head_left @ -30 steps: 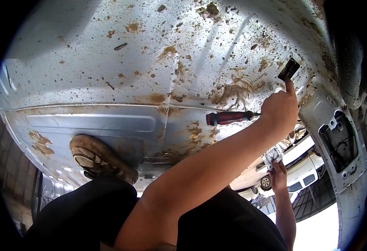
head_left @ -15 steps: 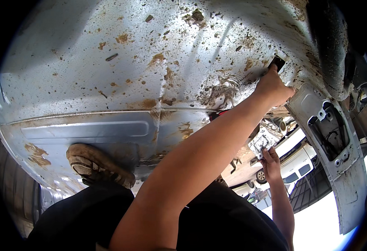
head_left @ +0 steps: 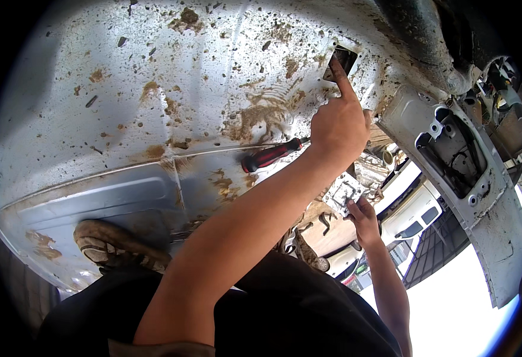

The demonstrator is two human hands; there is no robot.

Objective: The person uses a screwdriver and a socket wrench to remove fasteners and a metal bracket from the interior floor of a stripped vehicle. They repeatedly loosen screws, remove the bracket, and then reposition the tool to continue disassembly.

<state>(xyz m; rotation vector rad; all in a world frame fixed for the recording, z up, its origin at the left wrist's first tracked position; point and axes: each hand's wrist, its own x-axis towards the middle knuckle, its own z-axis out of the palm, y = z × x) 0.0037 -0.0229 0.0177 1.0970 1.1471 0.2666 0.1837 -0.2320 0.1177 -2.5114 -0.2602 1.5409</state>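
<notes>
My left hand [head_left: 338,128] has its index finger stretched into a dark square opening [head_left: 346,58] in the pale, spotted metal panel [head_left: 207,71]; the other fingers are curled. Just below it, a screwdriver [head_left: 267,156] with a red and black handle rests against the panel, its tip end behind the hand. My right hand [head_left: 365,221], lower right, grips a grimy whitish flat part [head_left: 338,193] with a squarish outline on it.
A metal pillar [head_left: 493,250] with a large cut-out curves down the right side. A shoe [head_left: 106,244] rests at lower left above dark-clothed legs [head_left: 296,303]. Dark hooked pieces [head_left: 325,223] lie beyond my right hand, with white vehicles [head_left: 413,217] behind.
The view has shifted, so the opening sits further left and higher. My left index finger has reached further into the opening. The screwdriver handle, mostly hidden half a second ago, shows again.
</notes>
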